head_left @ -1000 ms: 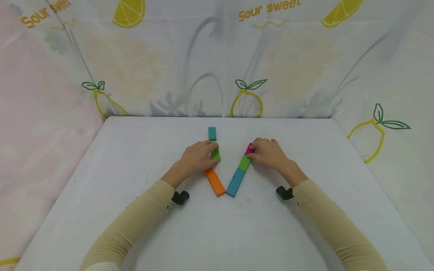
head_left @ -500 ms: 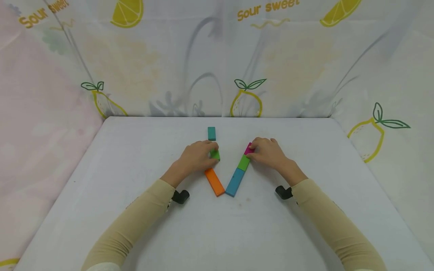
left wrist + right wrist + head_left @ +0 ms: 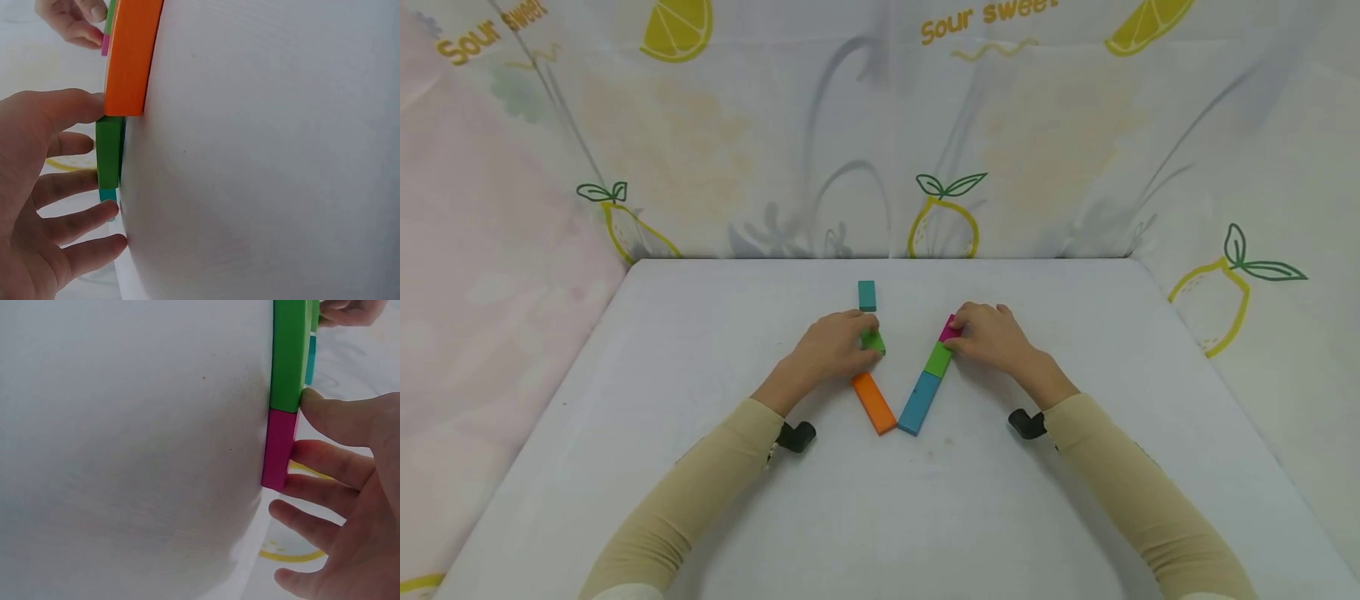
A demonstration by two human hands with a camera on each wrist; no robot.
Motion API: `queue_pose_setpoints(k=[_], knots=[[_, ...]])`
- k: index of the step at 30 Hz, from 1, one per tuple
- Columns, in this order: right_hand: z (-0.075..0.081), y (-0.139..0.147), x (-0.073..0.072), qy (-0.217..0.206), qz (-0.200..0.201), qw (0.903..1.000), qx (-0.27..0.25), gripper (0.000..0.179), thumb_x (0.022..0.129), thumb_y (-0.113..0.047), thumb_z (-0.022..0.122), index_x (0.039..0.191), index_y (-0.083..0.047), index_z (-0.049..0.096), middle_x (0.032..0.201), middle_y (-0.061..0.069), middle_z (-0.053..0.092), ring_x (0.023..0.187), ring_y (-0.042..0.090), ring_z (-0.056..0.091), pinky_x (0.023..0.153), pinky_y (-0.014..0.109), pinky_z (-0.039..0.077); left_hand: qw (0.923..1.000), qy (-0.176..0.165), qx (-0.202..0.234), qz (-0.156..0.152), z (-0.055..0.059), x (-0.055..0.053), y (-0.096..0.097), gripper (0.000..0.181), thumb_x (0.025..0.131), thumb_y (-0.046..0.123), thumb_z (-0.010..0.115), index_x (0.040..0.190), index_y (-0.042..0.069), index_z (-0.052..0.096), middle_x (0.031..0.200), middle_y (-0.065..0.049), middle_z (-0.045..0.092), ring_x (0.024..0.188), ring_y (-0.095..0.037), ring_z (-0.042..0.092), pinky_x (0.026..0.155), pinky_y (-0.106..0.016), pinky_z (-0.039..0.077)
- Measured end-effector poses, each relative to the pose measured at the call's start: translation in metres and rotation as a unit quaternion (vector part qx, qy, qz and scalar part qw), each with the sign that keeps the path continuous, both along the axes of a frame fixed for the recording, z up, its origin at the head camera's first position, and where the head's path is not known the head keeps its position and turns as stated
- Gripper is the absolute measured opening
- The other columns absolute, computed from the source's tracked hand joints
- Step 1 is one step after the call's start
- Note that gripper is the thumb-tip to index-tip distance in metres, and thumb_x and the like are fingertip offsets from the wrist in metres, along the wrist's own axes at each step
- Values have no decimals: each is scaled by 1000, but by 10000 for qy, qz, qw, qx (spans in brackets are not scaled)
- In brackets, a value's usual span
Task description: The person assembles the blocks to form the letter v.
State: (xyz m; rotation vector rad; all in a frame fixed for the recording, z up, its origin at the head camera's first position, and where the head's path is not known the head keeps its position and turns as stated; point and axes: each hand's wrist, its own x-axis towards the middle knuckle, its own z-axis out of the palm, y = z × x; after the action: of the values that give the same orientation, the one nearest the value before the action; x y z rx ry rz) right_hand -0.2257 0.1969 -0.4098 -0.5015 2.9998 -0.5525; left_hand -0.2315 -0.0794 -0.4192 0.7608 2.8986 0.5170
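Observation:
With thumb and fingertips, my left hand (image 3: 829, 348) pinches a green block (image 3: 872, 341) lying flat. In the left wrist view this block (image 3: 109, 153) stands end to end with an orange block (image 3: 131, 59), the thumb beside their joint. A short teal block (image 3: 867, 296) lies beyond the left fingers. My right hand (image 3: 997, 337) holds a magenta block (image 3: 950, 327), fingers along its far side and thumb near its joint with another green block (image 3: 937, 360). That green block meets a blue block (image 3: 919, 404), making a straight slanted row. The near ends of blue and orange touch or nearly touch.
All blocks lie on a white table (image 3: 880, 517), its far edge just behind the teal block. A curtain printed with lemons (image 3: 943, 229) hangs at the back and sides. Black wrist cameras (image 3: 797, 437) stick out under both sleeves.
The green block in my left hand has turned slightly, its far end swinging left, so it slants more like the orange block. The right hand and its row stay put.

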Motion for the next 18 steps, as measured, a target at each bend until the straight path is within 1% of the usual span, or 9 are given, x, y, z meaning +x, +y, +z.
queue_pose_setpoints(k=[4, 11, 18], knots=[[0, -1, 0, -48, -27, 10000, -16, 29, 88, -28, 75, 104, -4, 74, 106, 8, 72, 106, 27, 65, 111, 68, 27, 10000, -35, 25, 30, 0, 0, -1, 31, 89, 36, 70, 115, 20, 64, 116, -2, 65, 90, -21, 59, 84, -38, 53], [1, -3, 0, -49, -16, 10000, 19, 31, 88, -27, 75, 106, -3, 73, 107, 9, 72, 107, 27, 64, 110, 69, 28, 9999, -76, 56, 82, 5, 2, -4, 36, 90, 34, 70, 120, 17, 63, 123, -5, 65, 101, -24, 62, 95, -41, 53], [2, -3, 0, -125, -56, 9999, 71, 33, 89, -28, 73, 109, -2, 72, 110, 10, 71, 108, 28, 64, 112, 69, 27, 9999, 27, 86, 81, 7, 3, -9, 35, 89, 35, 71, 118, 16, 63, 126, -7, 65, 105, -25, 64, 96, -42, 53]])
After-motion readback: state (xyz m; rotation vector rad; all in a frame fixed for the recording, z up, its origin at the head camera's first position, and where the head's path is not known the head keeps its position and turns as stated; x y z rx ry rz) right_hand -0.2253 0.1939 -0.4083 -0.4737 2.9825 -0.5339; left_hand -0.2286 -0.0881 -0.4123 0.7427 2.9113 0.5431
